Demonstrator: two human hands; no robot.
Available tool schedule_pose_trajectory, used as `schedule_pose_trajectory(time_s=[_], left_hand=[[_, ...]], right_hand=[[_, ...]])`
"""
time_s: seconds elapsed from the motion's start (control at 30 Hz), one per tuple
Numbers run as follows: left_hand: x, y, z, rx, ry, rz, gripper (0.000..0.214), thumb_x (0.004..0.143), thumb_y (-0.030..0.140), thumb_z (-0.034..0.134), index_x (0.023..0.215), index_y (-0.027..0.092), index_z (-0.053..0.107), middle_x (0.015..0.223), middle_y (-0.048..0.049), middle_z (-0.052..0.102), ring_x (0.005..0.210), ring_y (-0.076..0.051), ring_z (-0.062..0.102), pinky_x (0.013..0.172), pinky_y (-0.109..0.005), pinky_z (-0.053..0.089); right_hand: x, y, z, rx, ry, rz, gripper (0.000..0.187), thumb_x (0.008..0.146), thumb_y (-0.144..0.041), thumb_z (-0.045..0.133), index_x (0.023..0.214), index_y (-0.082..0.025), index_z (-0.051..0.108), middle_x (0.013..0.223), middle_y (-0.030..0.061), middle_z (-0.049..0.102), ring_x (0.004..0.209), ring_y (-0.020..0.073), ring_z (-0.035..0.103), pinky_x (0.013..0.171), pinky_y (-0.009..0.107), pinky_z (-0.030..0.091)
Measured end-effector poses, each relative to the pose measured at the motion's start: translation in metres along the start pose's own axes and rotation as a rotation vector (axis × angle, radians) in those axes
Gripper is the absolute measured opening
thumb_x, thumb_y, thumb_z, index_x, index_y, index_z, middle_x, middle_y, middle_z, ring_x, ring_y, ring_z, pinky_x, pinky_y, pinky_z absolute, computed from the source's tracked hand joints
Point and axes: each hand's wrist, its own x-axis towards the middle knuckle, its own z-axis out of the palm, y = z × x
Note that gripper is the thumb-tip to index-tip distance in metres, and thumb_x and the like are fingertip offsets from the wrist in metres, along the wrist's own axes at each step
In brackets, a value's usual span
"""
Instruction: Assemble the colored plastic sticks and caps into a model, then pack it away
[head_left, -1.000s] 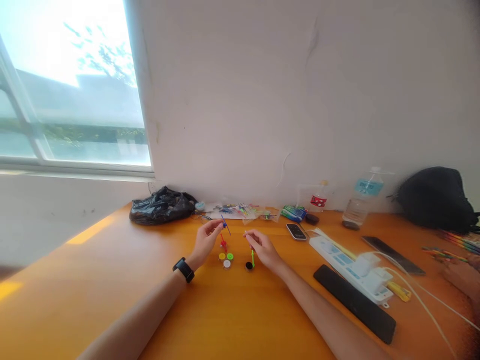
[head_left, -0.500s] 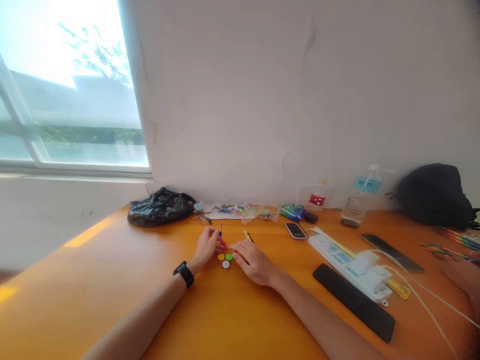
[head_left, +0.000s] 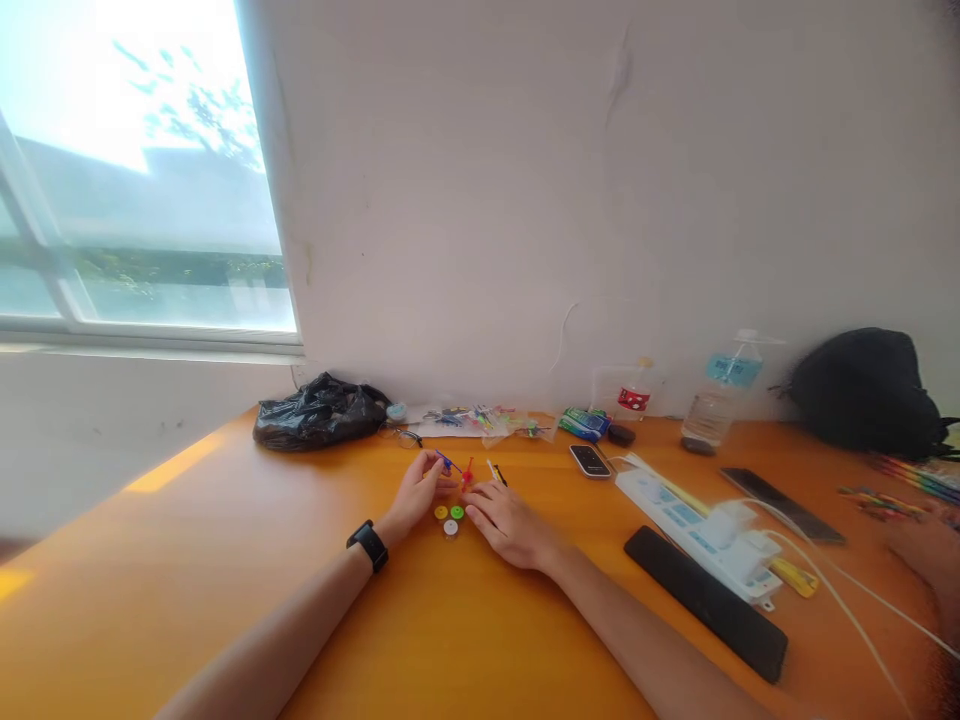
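Note:
My left hand [head_left: 417, 494], with a dark watch [head_left: 367, 545] on its wrist, is closed on a small blue plastic piece [head_left: 448, 463] with a thin stick, tilted down to the right. Facing it, my right hand [head_left: 506, 520] has its fingertips closed at the base of a small red plastic piece [head_left: 467, 477] whose thin stem points up. Just in front of the hands sit three small round pieces: a yellow one [head_left: 441, 513], a green one [head_left: 457, 513] and a white one [head_left: 451, 528]. Behind my right fingers lies a small black, white and yellow piece [head_left: 496, 473].
Along the wall are a black plastic bag [head_left: 321, 412], bagged colourful parts [head_left: 487, 420] and two bottles [head_left: 709, 410]. A white power strip [head_left: 697, 535], phones [head_left: 784, 503] and a black slab [head_left: 705, 603] lie at right. Another person's hand [head_left: 926, 545] is at the far right.
The blue piece has tipped from upright to slanting. The red piece has shifted right, from beside my left fingers to my right fingertips, and its stem now points up.

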Motion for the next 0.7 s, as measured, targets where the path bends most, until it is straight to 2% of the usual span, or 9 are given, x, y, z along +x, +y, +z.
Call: schedule_pose_trajectory(time_s=[0.17, 0.27, 0.4, 0.57, 0.7], left_hand=[[0.0036, 0.0033, -0.0023, 0.043, 0.107, 0.051, 0.048, 0.083, 0.062, 0.067, 0.099, 0.019, 0.054, 0.094, -0.0048, 0.067, 0.072, -0.018, 0.072, 0.062, -0.027, 0.053], [0.0042, 0.0063, -0.0029, 0.058, 0.151, 0.12, 0.043, 0.086, 0.06, 0.064, 0.095, 0.019, 0.054, 0.094, -0.0045, 0.066, 0.071, -0.016, 0.071, 0.064, -0.027, 0.053], [0.0027, 0.0073, -0.0006, 0.08, 0.163, 0.16, 0.042, 0.087, 0.06, 0.062, 0.093, 0.019, 0.054, 0.092, -0.0037, 0.065, 0.068, -0.015, 0.069, 0.063, -0.027, 0.051], [-0.0006, 0.0066, 0.0018, 0.144, 0.151, 0.186, 0.038, 0.091, 0.057, 0.057, 0.095, 0.019, 0.054, 0.094, -0.0043, 0.066, 0.069, -0.014, 0.065, 0.061, -0.026, 0.047], [-0.0015, 0.0084, 0.0016, 0.166, 0.148, 0.21, 0.035, 0.092, 0.055, 0.056, 0.096, 0.02, 0.054, 0.094, -0.0043, 0.065, 0.07, -0.014, 0.063, 0.062, -0.026, 0.046]], right_hand=[[-0.0008, 0.007, 0.002, -0.051, 0.026, 0.033, 0.036, 0.109, -0.036, 0.036, 0.123, -0.022, 0.066, 0.121, 0.0091, 0.067, 0.12, 0.0232, 0.056, 0.11, 0.044, 0.04], [-0.0003, 0.0094, 0.0011, -0.079, 0.054, 0.068, 0.037, 0.109, -0.037, 0.036, 0.12, -0.021, 0.067, 0.118, 0.0091, 0.067, 0.118, 0.0239, 0.057, 0.108, 0.043, 0.041], [-0.0001, 0.0098, 0.0, -0.111, 0.08, 0.13, 0.038, 0.109, -0.039, 0.035, 0.12, -0.022, 0.067, 0.117, 0.0098, 0.066, 0.114, 0.0252, 0.056, 0.104, 0.043, 0.043], [0.0003, 0.0058, 0.0037, -0.142, 0.019, 0.131, 0.044, 0.108, -0.043, 0.034, 0.138, -0.028, 0.062, 0.124, 0.0106, 0.062, 0.13, 0.028, 0.047, 0.112, 0.046, 0.037], [0.0016, 0.0029, 0.0052, -0.15, -0.009, 0.136, 0.045, 0.108, -0.045, 0.033, 0.143, -0.033, 0.058, 0.126, 0.0098, 0.06, 0.133, 0.0289, 0.044, 0.112, 0.048, 0.036]])
